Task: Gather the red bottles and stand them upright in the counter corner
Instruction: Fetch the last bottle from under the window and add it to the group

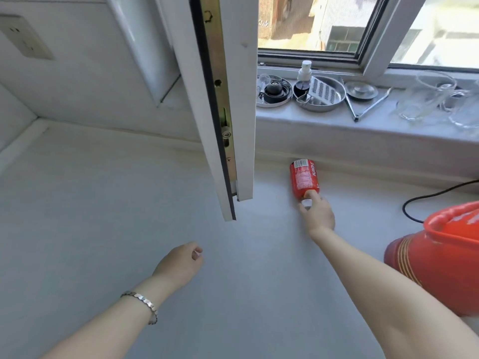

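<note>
A single red bottle [303, 177] with a white cap lies on its side on the white counter [129, 203], just below the window sill, cap end toward me. My right hand [316, 212] is closed around its neck and cap. My left hand [181, 263] hovers over the counter's middle with its fingers curled in and nothing in it; a metal bracelet is on that wrist. The counter corner [39, 123] is at the far left where the two walls meet.
An open window sash [228, 112] juts out over the counter between the bottle and the corner. The sill holds metal dishes [321, 94], tongs [368, 107] and glass jugs [430, 99]. A large red appliance [440, 255] and a black cord [427, 198] lie at right.
</note>
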A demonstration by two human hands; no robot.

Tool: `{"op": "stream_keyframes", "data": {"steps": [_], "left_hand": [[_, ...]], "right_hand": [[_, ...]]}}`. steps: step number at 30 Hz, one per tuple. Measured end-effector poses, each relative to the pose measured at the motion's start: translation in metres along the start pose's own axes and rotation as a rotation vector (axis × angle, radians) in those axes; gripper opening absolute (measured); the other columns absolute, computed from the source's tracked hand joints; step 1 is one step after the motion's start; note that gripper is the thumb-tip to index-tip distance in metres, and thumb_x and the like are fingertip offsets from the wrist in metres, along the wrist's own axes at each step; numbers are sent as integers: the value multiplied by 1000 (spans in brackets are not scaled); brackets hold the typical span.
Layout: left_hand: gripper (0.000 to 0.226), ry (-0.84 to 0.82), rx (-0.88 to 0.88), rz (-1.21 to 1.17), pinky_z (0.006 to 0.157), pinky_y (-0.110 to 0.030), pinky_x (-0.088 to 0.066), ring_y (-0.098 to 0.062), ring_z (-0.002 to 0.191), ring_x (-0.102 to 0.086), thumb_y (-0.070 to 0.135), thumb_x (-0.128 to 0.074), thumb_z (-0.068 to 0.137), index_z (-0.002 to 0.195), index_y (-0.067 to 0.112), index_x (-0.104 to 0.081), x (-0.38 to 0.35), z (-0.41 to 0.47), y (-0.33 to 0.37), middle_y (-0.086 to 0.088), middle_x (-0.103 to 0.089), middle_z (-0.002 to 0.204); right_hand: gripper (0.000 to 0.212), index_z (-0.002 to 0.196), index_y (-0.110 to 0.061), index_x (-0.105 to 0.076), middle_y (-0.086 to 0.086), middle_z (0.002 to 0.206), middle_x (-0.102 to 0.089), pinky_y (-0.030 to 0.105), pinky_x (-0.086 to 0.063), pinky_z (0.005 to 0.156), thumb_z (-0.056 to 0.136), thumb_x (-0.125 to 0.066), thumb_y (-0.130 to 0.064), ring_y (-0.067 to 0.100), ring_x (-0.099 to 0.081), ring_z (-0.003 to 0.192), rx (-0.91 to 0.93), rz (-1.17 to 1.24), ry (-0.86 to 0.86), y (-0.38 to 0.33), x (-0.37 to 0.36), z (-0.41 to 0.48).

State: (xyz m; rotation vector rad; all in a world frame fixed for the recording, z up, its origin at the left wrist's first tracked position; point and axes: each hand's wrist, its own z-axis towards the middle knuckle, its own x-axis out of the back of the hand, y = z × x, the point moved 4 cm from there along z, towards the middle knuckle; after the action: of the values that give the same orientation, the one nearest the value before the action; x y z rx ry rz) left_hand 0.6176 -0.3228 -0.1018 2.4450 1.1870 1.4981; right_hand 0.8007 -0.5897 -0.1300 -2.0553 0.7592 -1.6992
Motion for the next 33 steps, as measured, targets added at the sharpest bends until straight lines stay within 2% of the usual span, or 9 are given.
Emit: {"op": "stream_keyframes", "data": {"steps": [4,8,12,15,17,21,28,31,33], "left_hand": [[28,7,-13,-11,92,-30,-48,-22,105,-59,23,-47,92,117,14,-57,1,-4,2,-3,-62,111],[28,20,-4,-22,90,-29,-47,-21,104,-60,24,-47,92,117,16,-57,9,-13,-10,-2,-62,113],[30,28,15,-31,92,-28,-45,-22,108,-58,24,-48,91,119,16,-57,15,-33,-33,-3,-61,118],[29,49,40,-64,92,-29,-46,-22,107,-59,24,-48,91,118,16,-57,21,-55,-57,-4,-61,118],[29,75,63,-105,92,-31,-47,-23,106,-60,23,-49,90,116,14,-58,28,-72,-79,-6,-63,117],[29,148,150,-176,94,-31,-47,-25,108,-59,22,-50,90,116,13,-58,44,-121,-141,-7,-63,118],[26,341,392,-328,92,-27,-45,-23,108,-59,22,-51,91,113,12,-60,56,-268,-289,-8,-64,116],[8,432,503,-370,87,-27,-46,-23,103,-61,22,-51,90,94,23,-58,51,-357,-361,-5,-65,108],[10,493,590,-390,80,-26,-46,-22,95,-61,22,-48,89,81,27,-51,41,-421,-413,0,-62,96]], "right_hand": [[21,106,-12,-57,22,99,-58,29,-34,69,85,-55,-15,37,-58,89,15,-45,5,6,12,-2],[26,106,-8,-55,16,96,-54,33,-42,68,82,-59,-18,35,-57,83,155,-252,4,-10,33,-28],[36,110,-11,-54,11,110,-53,36,-48,72,77,-61,-21,38,-60,91,416,-514,-190,-46,39,-73],[39,114,-16,-53,7,112,-56,27,-41,70,77,-60,-26,32,-58,96,446,-540,-368,-82,28,-119],[38,114,-17,-53,6,113,-58,24,-37,68,77,-56,-25,26,-53,87,513,-646,-519,-104,10,-154],[40,117,-15,-51,7,114,-62,27,-39,69,80,-54,-30,29,-59,99,811,-875,-720,-151,-39,-236],[39,115,-14,-50,8,112,-63,33,-48,76,81,-53,-34,31,-61,101,1242,-899,-745,-253,-129,-409],[41,117,-16,-48,5,111,-63,30,-46,74,82,-54,-36,26,-60,99,1383,-841,-752,-290,-163,-506],[40,117,-17,-49,2,111,-63,27,-44,69,82,-54,-36,22,-58,92,1419,-804,-769,-307,-187,-574]]}}
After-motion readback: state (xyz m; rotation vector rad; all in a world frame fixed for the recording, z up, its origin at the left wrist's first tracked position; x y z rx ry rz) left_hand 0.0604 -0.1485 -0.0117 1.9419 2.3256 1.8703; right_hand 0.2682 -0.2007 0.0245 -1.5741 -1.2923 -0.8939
